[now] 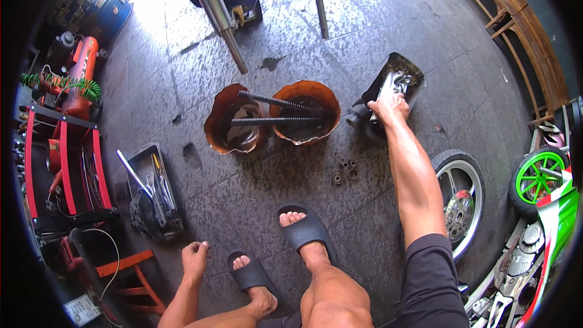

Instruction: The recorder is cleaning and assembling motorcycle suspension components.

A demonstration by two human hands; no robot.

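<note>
My right hand reaches forward, its fingers closed on a silver metal part in a dark tray. My left hand is low at the left with fingers curled; whether they hold anything is unclear. Two dented, rusty orange containers stand in the middle, with two long coil springs lying across them. Several small rings lie below the dark tray. At the left sits a tray of tools with a long silver rod.
A motorcycle front with bare fork tubes stands ahead. Left are an orange compressor and red tool rack. A loose wheel, a green-rimmed wheel and fairing parts lie right, below a wooden bench. My sandalled feet frame the lower middle.
</note>
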